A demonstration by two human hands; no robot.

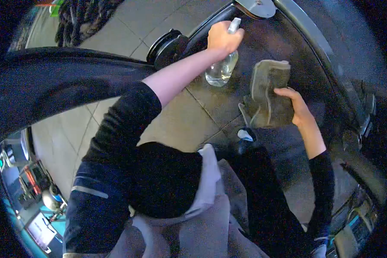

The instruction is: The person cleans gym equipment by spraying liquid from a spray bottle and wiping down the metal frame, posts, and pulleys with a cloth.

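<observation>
My left hand (pixel 225 38) is wrapped round the neck of a clear spray bottle (pixel 220 71) with a white top. Some pale liquid shows inside the bottle, which hangs over the tiled floor. To the right, my right hand (pixel 293 103) grips a folded grey-brown cloth (pixel 268 86), its thumb lying over the front and the other fingers hidden behind it. A loose flap of the cloth hangs at its lower left.
A dark curved panel (pixel 73 86) extends across the left, with a round black part (pixel 167 47) at its end. A dark curved frame (pixel 314 38) runs down the right. My shoe (pixel 246 135) is below the cloth. Equipment stands at the lower left.
</observation>
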